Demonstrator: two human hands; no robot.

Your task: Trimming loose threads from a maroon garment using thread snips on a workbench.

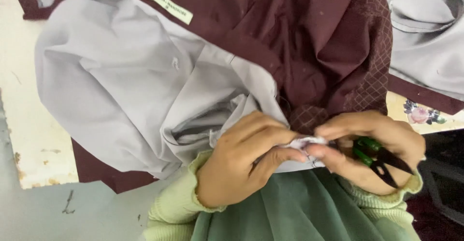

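Near the middle, the left hand [241, 161] pinches a pale grey fabric edge [302, 143] while the right hand [374, 146], gripping green-handled black thread snips [379, 159], also pinches it; maroon cloth [299, 38] drapes the cream surface [24, 125] beyond.

garment [145, 76]: pale grey outer cloth, dark maroon lining; one maroon panel [372, 76] carries a diamond quilted pattern. sewn label [170, 7]: cream. thread snips [382, 160]: green grip, black blades. sleeves [179, 202] (both cuffs ribbed): light green. lap cloth [290, 207]: muted sage green. table covering [425, 115]: cream with pink floral print.
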